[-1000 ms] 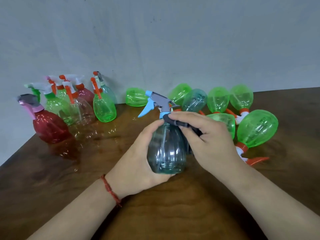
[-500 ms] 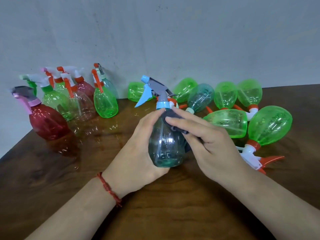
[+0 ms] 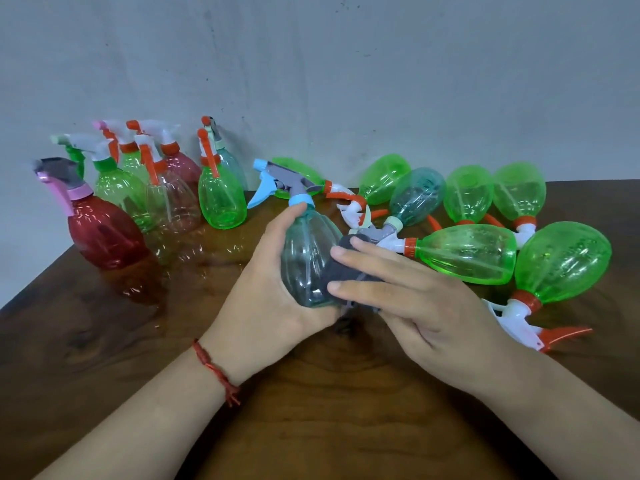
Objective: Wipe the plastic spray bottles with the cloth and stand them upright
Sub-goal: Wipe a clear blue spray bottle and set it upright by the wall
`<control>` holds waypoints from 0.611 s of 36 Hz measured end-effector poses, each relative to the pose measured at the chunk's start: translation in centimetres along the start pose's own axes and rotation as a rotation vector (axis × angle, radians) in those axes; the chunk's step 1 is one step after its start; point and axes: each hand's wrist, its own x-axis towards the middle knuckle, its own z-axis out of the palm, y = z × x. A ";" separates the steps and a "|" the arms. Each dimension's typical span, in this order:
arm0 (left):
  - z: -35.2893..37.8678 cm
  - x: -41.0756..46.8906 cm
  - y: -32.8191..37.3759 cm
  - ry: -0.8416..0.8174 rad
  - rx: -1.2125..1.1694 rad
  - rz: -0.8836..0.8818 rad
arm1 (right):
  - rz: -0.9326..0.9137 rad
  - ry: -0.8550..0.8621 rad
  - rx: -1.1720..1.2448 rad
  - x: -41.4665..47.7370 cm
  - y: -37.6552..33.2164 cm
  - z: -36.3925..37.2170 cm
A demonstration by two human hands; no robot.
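Note:
My left hand (image 3: 263,289) grips a teal spray bottle (image 3: 306,261) with a grey and blue trigger head, holding it roughly upright above the brown table (image 3: 311,410). My right hand (image 3: 408,299) presses a dark grey cloth (image 3: 343,268) against the bottle's right side with straight fingers. Most of the cloth is hidden under those fingers. Several green bottles (image 3: 467,252) and one teal bottle (image 3: 417,195) lie on their sides to the right.
Several bottles stand upright at the back left, among them a red one (image 3: 104,233) with a pink collar and a green one (image 3: 221,199). A grey wall (image 3: 346,81) runs behind the table. The table's left edge slants away near the red bottle.
My right hand has slid the cloth down from the bottle's neck to its lower body. The bottle has tilted slightly, its trigger head pointing left.

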 end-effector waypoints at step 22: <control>1.6 -1.1 0.8 -0.005 0.195 0.188 | 0.149 0.188 -0.010 0.3 -1.0 -0.3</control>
